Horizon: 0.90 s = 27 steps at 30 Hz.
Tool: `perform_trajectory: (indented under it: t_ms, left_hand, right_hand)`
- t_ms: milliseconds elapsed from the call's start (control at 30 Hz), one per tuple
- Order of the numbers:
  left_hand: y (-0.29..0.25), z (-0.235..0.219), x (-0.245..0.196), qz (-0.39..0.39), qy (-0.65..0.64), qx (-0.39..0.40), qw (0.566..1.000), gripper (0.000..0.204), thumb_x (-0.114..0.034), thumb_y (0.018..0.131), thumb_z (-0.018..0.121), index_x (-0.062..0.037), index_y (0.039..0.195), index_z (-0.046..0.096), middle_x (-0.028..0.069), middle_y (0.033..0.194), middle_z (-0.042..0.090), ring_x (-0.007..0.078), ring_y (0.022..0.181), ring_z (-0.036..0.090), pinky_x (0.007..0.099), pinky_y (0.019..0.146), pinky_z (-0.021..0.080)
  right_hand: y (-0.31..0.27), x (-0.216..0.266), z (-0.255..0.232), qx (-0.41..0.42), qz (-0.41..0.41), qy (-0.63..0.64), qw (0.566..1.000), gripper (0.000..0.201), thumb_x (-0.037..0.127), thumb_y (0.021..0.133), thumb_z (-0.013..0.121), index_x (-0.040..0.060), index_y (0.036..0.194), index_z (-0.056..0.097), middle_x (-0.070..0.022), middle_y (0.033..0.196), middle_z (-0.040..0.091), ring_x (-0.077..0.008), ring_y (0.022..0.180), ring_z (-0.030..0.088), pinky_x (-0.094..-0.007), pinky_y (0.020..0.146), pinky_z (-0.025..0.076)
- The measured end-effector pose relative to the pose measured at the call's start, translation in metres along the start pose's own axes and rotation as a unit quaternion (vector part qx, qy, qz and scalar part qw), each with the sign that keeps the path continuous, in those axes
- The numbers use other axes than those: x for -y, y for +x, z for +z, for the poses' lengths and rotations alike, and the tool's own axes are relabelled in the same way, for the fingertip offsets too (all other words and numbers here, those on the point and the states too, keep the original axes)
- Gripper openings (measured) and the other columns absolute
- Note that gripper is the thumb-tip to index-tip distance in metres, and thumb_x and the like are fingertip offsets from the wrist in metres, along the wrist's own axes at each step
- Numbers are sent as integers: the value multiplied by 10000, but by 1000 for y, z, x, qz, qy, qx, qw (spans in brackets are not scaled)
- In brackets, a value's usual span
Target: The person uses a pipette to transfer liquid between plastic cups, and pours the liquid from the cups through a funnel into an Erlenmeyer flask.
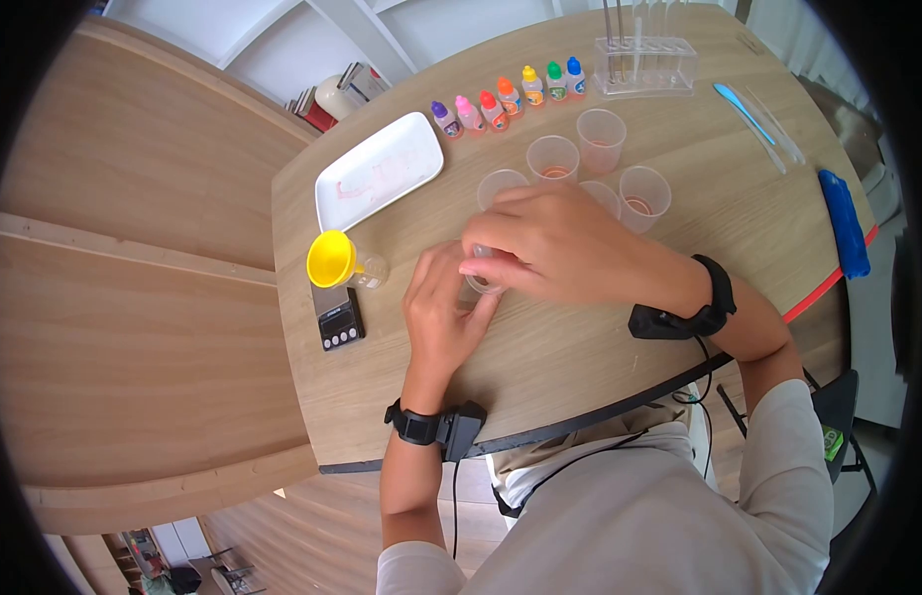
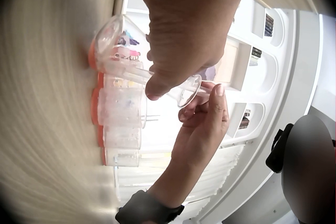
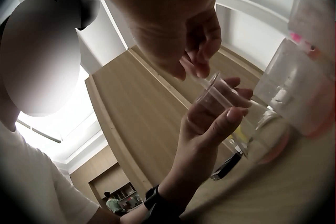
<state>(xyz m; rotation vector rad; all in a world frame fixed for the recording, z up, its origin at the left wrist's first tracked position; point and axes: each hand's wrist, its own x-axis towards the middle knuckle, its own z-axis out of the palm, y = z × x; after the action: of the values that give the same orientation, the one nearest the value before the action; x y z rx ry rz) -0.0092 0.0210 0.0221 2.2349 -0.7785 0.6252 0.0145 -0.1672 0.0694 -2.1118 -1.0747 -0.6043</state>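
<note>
A clear flask [image 2: 111, 43] with a long narrow neck and a little red liquid at its base stands tilted near the table. My left hand [image 1: 443, 312] grips it round the neck, thumb on one side and fingers on the other. Above the flask's rim [image 3: 212, 83], my right hand [image 1: 570, 243] pinches a thin clear stick-like piece whose lower part goes into the mouth. Whether it is a rod or a dropper, I cannot tell. Clear plastic cups [image 1: 602, 141] with reddish liquid stand just beyond the hands.
A white tray [image 1: 332, 213] with pink smears lies at the left. Below it are a yellow funnel [image 1: 332, 260] on a small glass vessel and a black scale [image 1: 339, 322]. Several dye bottles [image 1: 493, 111], a test-tube rack [image 1: 647, 74], thin blue tool [image 1: 744, 109] and blue bundle [image 1: 844, 223] sit farther off.
</note>
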Motion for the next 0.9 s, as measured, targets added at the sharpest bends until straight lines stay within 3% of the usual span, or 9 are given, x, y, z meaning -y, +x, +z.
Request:
perform_trajectory:
  t_ms: [67, 167, 233, 900]
  left_hand:
    - [1, 0, -1, 2, 0, -2, 1000, 415, -23, 632, 796, 9, 1012, 633, 162, 1011, 661, 364, 937, 613, 402, 774, 514]
    - [0, 0, 1, 1, -3, -3, 1000, 409, -17, 632, 793, 10, 1007, 632, 160, 1008, 661, 363, 935, 612, 403, 775, 512]
    - [0, -1, 1, -2, -4, -2, 1000, 405, -14, 631, 791, 9, 1003, 631, 161, 1006, 661, 363, 934, 610, 402, 777, 511]
    - [0, -2, 3, -24, -3, 5, 1000, 386, -29, 646, 786, 4, 992, 618, 159, 992, 648, 361, 919, 599, 401, 764, 501]
  right_hand:
    - [0, -1, 2, 22, 17, -9, 1000, 153, 217, 869, 664, 87, 832, 593, -56, 652, 565, -232, 628, 581, -361, 529, 412]
    - [-1, 0, 4, 26, 22, 3, 999, 218, 285, 892, 614, 82, 831, 569, -103, 640, 592, -301, 618, 613, -418, 543, 454]
    - [-1, 1, 4, 41, 17, -25, 999, 140, 235, 906, 623, 101, 893, 586, -47, 656, 552, -224, 614, 582, -359, 522, 409]
    - [-1, 2, 4, 39, 16, -21, 999, 144, 235, 904, 625, 101, 885, 575, -49, 660, 553, -228, 613, 587, -366, 503, 421]
